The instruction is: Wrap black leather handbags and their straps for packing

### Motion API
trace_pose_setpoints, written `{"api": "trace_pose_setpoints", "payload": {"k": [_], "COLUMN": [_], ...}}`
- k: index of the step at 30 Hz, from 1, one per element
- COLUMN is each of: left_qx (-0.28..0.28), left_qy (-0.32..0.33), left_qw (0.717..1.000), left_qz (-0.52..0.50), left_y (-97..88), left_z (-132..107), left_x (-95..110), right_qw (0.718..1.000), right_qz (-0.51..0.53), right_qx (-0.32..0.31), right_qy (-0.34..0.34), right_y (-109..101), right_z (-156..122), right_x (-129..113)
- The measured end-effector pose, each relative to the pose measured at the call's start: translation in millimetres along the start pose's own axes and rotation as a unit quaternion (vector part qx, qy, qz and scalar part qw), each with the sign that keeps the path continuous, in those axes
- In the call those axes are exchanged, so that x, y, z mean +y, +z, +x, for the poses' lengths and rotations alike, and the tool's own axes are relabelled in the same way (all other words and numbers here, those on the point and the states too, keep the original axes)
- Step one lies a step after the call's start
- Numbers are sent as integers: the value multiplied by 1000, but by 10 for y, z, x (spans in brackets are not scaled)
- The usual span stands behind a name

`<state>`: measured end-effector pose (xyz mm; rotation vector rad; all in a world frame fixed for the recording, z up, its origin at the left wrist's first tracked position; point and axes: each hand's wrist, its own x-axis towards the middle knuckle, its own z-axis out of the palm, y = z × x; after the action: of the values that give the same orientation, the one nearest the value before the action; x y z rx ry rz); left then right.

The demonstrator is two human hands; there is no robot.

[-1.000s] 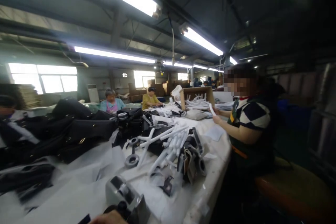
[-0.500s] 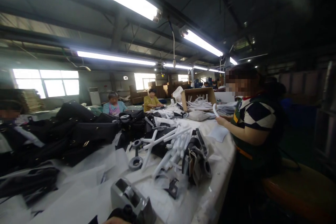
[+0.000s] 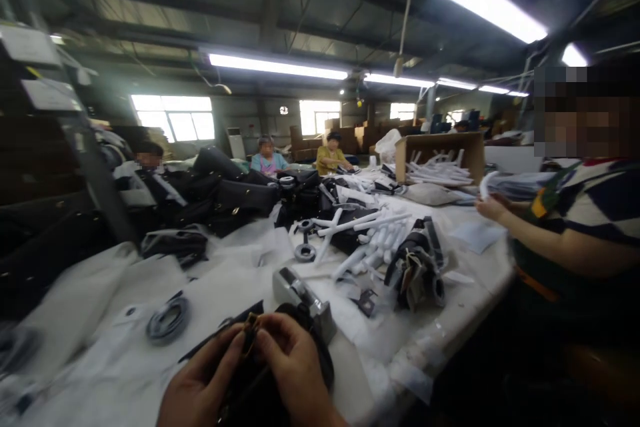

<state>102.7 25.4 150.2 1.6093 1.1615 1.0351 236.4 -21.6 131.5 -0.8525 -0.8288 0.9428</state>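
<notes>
At the bottom middle, my left hand [image 3: 203, 373] and my right hand [image 3: 297, 363] meet, fingertips pinched on a small gold-coloured metal buckle [image 3: 248, 335]. It is joined to black material, apparently a black bag [image 3: 255, 390] lying under and between my hands; most of it is hidden by them. Just beyond my right hand stands a grey tape dispenser [image 3: 323, 317]. To the left of my hands lies a dark grey coiled roll [image 3: 169, 318] on the white-covered table [image 3: 350, 373].
White tubes [image 3: 383, 237] are piled mid-table beside a dark bundle [image 3: 415, 267]. Black bags [image 3: 245, 200] are heaped at the far left. A cardboard box [image 3: 440, 140] holds more tubes. A co-worker [image 3: 575, 233] stands at the right holding a white tube; several others sit farther back.
My view has swung right to left, so the scene sits farther right. Both my hands have come into view, pinching the buckle; before, only a bit of one showed at the bottom edge.
</notes>
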Motion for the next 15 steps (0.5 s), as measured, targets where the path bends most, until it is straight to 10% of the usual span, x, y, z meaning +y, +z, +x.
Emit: {"api": "trace_pose_setpoints", "payload": {"k": [7,15], "left_qx": [-20,-259], "left_qy": [79,-30], "left_qw": [996,963], "left_qz": [42,-62], "left_y": [-243,-700], "left_z": [65,214], "left_x": [206,598], "right_qw": [981,979], "right_qz": [70,13], "right_qx": [-164,-191], "right_qy": [82,69], "right_y": [199,340], "right_z": [-73,-72], "right_x": [-66,58]}}
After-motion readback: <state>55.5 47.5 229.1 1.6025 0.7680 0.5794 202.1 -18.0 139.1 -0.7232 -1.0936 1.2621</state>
